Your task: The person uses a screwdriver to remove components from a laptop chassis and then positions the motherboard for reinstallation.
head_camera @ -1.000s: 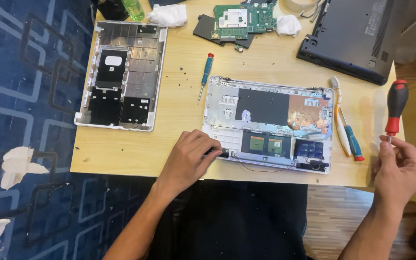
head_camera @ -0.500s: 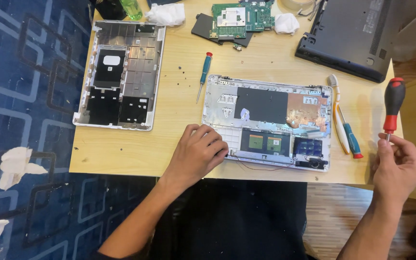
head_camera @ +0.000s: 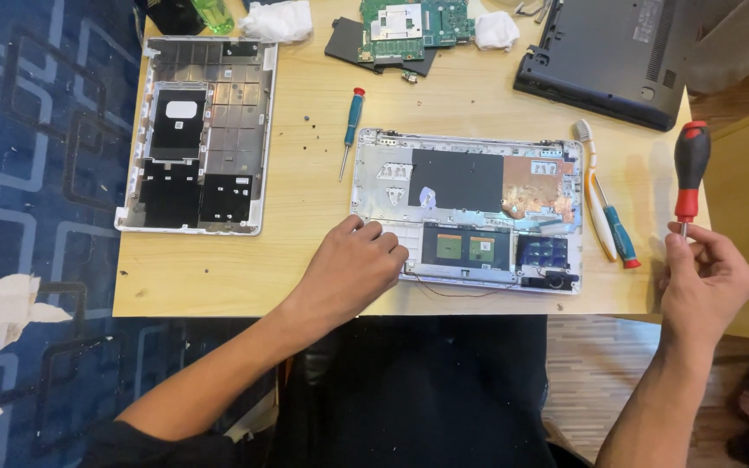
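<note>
Left hand (head_camera: 353, 264) found resting knuckles-up on near-left corner of opened laptop base (head_camera: 470, 208) on worktop (head_camera: 305, 260), grip loose, grasping nothing visible. Right hand (head_camera: 708, 277) found off worktop's right edge, grip clenched on shaft of red-and-black screwdriver (head_camera: 689, 169), handle upward.

2 bare forearms, black trousers, no sleeves.

— Item one, far left of the wooden table (head_camera: 218, 269)?
— White laptop cover (head_camera: 197, 134), inside up, lying flat.
— Centre?
— Small blue-handled screwdriver (head_camera: 351, 121); beyond it a green circuit board (head_camera: 413, 22) on a dark plate.
— Far edge?
— Two crumpled white tissues (head_camera: 277, 19), one each side of the board; a closed black laptop (head_camera: 608, 52), underside up.
— Floor?
— Blue patterned carpet (head_camera: 36, 173), white scraps.
</note>
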